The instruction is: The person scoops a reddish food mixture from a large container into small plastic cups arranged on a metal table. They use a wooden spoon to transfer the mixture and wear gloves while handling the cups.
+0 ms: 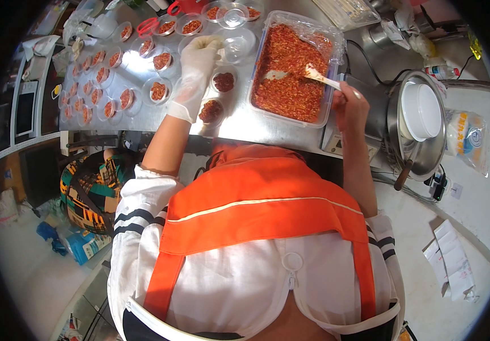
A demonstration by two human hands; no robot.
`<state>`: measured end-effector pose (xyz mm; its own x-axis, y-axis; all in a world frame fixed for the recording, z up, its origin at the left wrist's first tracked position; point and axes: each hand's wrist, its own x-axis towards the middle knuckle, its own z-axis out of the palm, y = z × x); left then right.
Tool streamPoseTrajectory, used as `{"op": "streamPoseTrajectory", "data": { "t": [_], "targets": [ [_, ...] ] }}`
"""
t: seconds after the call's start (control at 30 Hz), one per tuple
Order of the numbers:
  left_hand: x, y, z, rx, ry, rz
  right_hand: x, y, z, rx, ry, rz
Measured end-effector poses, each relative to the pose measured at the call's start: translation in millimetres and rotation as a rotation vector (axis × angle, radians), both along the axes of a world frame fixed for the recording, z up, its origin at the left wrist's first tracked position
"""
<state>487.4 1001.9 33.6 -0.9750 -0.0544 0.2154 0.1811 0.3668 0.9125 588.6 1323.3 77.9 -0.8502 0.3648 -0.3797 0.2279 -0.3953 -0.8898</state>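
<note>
My left hand, in a pale disposable glove, reaches over the steel table among clear plastic cups; its fingers are at the rim of a clear plastic cup, and whether they grip it cannot be told. My bare right hand holds the handle of a white plastic spoon. The spoon's bowl rests in chopped red chili mixture inside a clear rectangular plastic tub. Two cups of darker red paste stand between my left hand and the tub.
Many small cups of red mixture stand at the left of the steel table. Red-handled scissors lie behind them. Right of the tub are a scale and a metal basin holding white containers. Cables run behind the scale.
</note>
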Motion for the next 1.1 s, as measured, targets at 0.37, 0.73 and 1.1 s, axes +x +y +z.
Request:
{"op": "streamPoseTrajectory", "data": {
  "t": [0.37,0.73,1.1],
  "targets": [
    [22.6,103.0,53.0,0.065,-0.474,-0.095,28.6,-31.1,82.1,0.441,0.274,-0.019],
    [56.2,109.2,54.7,0.551,-0.572,-0.125,50.6,-20.9,31.5,1.516,0.738,0.248],
    [130.4,88.2,104.1,0.510,-0.464,-0.014,15.9,-4.6,-25.4,1.087,0.413,0.354]
  ]
}}
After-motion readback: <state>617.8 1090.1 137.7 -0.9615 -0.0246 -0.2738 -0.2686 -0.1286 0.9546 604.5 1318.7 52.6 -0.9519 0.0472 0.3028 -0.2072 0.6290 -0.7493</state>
